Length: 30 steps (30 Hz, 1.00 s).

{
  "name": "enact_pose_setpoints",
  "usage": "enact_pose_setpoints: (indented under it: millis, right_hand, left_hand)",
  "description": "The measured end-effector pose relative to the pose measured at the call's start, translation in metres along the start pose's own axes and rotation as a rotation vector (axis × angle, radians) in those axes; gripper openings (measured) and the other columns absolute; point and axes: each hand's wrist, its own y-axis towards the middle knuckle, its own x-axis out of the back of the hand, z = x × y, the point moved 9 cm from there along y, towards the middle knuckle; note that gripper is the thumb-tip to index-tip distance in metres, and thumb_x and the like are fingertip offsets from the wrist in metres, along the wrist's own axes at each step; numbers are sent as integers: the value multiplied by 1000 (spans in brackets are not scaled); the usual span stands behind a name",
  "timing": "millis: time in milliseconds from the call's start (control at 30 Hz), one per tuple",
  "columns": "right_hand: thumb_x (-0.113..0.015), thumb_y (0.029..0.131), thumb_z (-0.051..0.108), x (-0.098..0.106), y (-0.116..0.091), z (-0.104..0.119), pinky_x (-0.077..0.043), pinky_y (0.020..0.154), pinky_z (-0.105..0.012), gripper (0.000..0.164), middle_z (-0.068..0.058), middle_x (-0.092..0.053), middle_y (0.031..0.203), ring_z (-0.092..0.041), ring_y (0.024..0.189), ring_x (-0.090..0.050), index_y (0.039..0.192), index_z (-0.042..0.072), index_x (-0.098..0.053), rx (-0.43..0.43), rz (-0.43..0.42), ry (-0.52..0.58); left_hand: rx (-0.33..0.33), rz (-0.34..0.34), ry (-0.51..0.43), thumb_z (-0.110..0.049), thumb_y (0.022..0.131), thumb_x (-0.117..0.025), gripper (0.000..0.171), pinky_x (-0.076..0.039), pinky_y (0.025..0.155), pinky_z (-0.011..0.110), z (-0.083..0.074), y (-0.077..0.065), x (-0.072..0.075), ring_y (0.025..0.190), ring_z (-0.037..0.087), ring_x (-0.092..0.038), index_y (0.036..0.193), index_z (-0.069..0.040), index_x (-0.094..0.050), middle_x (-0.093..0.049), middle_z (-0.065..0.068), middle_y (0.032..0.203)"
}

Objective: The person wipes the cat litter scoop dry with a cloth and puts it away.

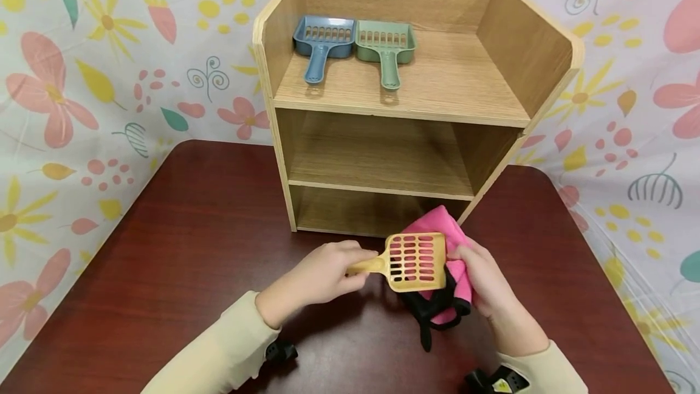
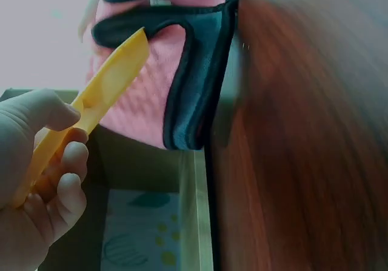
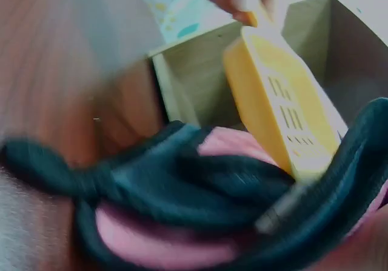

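My left hand (image 1: pixel 322 269) grips the handle of a yellow slotted litter scoop (image 1: pixel 417 260), its head pointing right. In the left wrist view the thumb and curled fingers wrap round the handle. My right hand (image 1: pixel 483 275) holds a pink cloth item with black trim (image 1: pixel 445 224), bunched up behind and below the scoop head. Its right thumb lies close to the scoop's far edge; whether they touch I cannot tell. Black bound edges of the cloth item fill the lower right wrist view, with the scoop (image 3: pixel 282 95) partly behind them. Most right-hand fingers are hidden.
A wooden shelf unit (image 1: pixel 401 114) stands at the back of the dark red-brown table (image 1: pixel 208 211). On its top board, a blue scoop (image 1: pixel 322 47) and a green scoop (image 1: pixel 387 50) sit side by side at the left. Flower-patterned fabric (image 1: pixel 109 78) hangs behind.
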Motion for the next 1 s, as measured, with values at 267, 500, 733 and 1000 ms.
enact_pose_setpoints:
  millis: [267, 500, 733, 1000]
  right_hand:
    - [-21, 94, 1, 5, -8, 17, -52, 71, -20, 44, 5, -63, 89, -7, 78, -64, 114, 23, -54, 135, 146, 233]
    - [-32, 93, 1, 11, -16, 22, -52, 69, -20, 42, 7, -62, 88, -7, 75, -62, 116, 23, -59, 205, -108, 8]
    - [-37, 94, 5, 12, -22, 30, -51, 68, -19, 40, 10, -64, 89, -6, 74, -62, 125, 20, -58, 245, -205, -82]
    - [-36, 103, 15, -17, -12, 26, -50, 88, -19, 46, 9, -55, 128, -4, 109, -58, 148, 11, -28, 365, 236, -2]
  left_hand:
    - [33, -45, -34, -11, 80, -66, 34, -45, 62, 14, 12, -5, 11, 65, 7, -52, 112, 0, -67, -65, 2, 83]
    - [25, -54, -62, -10, 79, -66, 34, -45, 63, 13, 13, -4, 8, 67, 6, -53, 112, 1, -67, -66, 3, 85]
    - [3, -64, -151, -7, 76, -67, 35, -42, 59, 8, 12, -3, 4, 64, 3, -50, 110, -2, -69, -64, 0, 79]
    - [99, -90, -359, -4, 75, -69, 30, -46, 60, 12, 26, -6, 1, 70, 3, -53, 105, -2, -71, -69, 4, 83]
